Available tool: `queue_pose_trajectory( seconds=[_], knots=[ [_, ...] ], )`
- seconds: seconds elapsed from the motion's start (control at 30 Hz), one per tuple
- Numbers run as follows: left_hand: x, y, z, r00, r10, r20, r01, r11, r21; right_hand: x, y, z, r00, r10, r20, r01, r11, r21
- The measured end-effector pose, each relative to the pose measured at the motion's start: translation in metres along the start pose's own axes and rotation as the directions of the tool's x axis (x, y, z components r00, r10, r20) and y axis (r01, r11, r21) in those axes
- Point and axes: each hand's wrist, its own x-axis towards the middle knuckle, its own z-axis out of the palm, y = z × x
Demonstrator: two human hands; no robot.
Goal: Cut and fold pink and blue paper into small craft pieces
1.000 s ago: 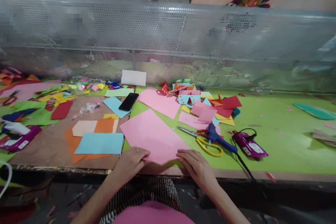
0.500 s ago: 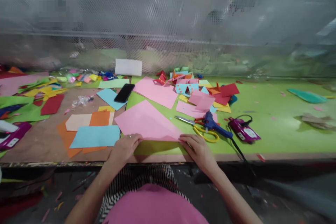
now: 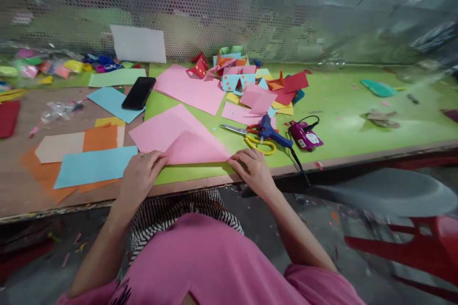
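Observation:
A pink paper sheet (image 3: 171,133) lies at the table's near edge with its near corner folded up over itself. My left hand (image 3: 140,176) presses the left end of the fold, fingers closed on the paper. My right hand (image 3: 252,171) pinches the right end of the fold against the table. Yellow-handled scissors (image 3: 255,140) and a blue glue gun (image 3: 272,132) lie just right of the sheet.
A black phone (image 3: 139,93), blue (image 3: 95,167) and orange (image 3: 100,138) paper sheets lie to the left. More pink sheets (image 3: 189,88), folded paper pieces (image 3: 232,69) and a purple charger (image 3: 306,136) sit behind. A perforated metal screen (image 3: 229,5) bounds the table. A red chair (image 3: 411,243) stands right.
The near corner of the pink sheet has been folded up over the sheet, and both hands moved along the crease. The camera tilted down and the view shifted left.

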Motion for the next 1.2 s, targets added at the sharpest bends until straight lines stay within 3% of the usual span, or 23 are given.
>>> queue_pose_trajectory(
  seconds=[0.17, 0.27, 0.37, 0.53, 0.7, 0.83, 0.93, 1.07, 1.2],
  knots=[
    [0.014, 0.013, -0.004, 0.99, -0.068, 0.127, 0.054, 0.993, 0.109, -0.005, -0.004, 0.0, 0.997, 0.08, -0.008, -0.08, 0.997, 0.003],
    [0.022, 0.028, -0.01, 0.946, -0.21, 0.246, 0.159, 0.964, 0.213, -0.008, -0.003, 0.001, 0.994, 0.11, 0.004, -0.11, 0.994, -0.01],
    [0.028, 0.039, -0.014, 0.896, -0.331, 0.296, 0.236, 0.919, 0.315, -0.011, -0.003, 0.002, 0.994, 0.113, 0.007, -0.113, 0.993, 0.028],
    [0.029, 0.04, -0.013, 0.904, -0.345, 0.253, 0.255, 0.909, 0.33, -0.008, -0.006, 0.001, 0.982, 0.182, 0.041, -0.184, 0.981, 0.056],
    [0.029, 0.038, -0.011, 0.904, -0.357, 0.235, 0.257, 0.894, 0.366, -0.006, -0.006, -0.004, 0.98, 0.168, 0.104, -0.18, 0.976, 0.124],
    [0.032, 0.038, -0.009, 0.887, -0.385, 0.255, 0.273, 0.883, 0.383, -0.008, -0.009, -0.006, 0.971, 0.216, 0.1, -0.226, 0.969, 0.101],
    [0.034, 0.036, -0.007, 0.908, -0.343, 0.242, 0.239, 0.896, 0.373, -0.01, -0.013, -0.004, 0.962, 0.256, 0.095, -0.262, 0.963, 0.062],
    [0.032, 0.026, -0.011, 0.913, -0.358, 0.195, 0.309, 0.92, 0.243, -0.01, -0.016, -0.003, 0.953, 0.288, 0.095, -0.291, 0.956, 0.024],
    [0.028, 0.016, -0.021, 0.877, -0.401, 0.264, 0.385, 0.916, 0.112, -0.01, -0.018, -0.004, 0.948, 0.298, 0.112, -0.303, 0.953, 0.029]
  ],
)
